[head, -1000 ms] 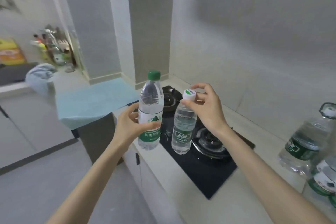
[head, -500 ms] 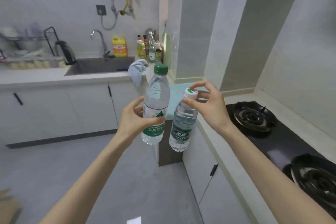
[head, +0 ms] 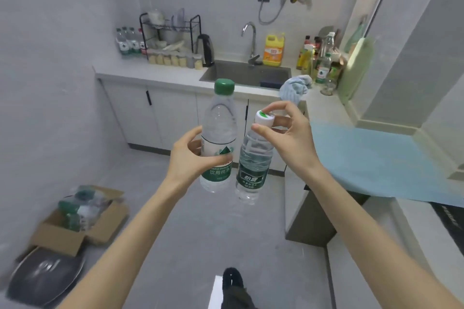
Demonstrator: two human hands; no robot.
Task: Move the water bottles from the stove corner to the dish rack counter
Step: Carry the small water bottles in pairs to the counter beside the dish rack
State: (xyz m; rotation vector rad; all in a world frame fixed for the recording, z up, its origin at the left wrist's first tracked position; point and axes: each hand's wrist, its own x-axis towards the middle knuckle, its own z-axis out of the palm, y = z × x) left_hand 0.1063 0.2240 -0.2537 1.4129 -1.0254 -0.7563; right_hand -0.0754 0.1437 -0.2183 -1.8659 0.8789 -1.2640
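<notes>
The left hand (head: 187, 158) grips a clear plastic green-capped water bottle (head: 219, 138) round its label. The right hand (head: 288, 139) pinches the white cap of a shorter clear water bottle (head: 253, 163). Both bottles hang upright, just beside each other, above the floor. Beyond, the white worktop (head: 160, 75) carries a black wire dish rack (head: 170, 35).

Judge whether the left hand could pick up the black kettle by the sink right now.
Probably not: the left hand holds the green-capped bottle, and the kettle stands on the far counter across the floor.
</notes>
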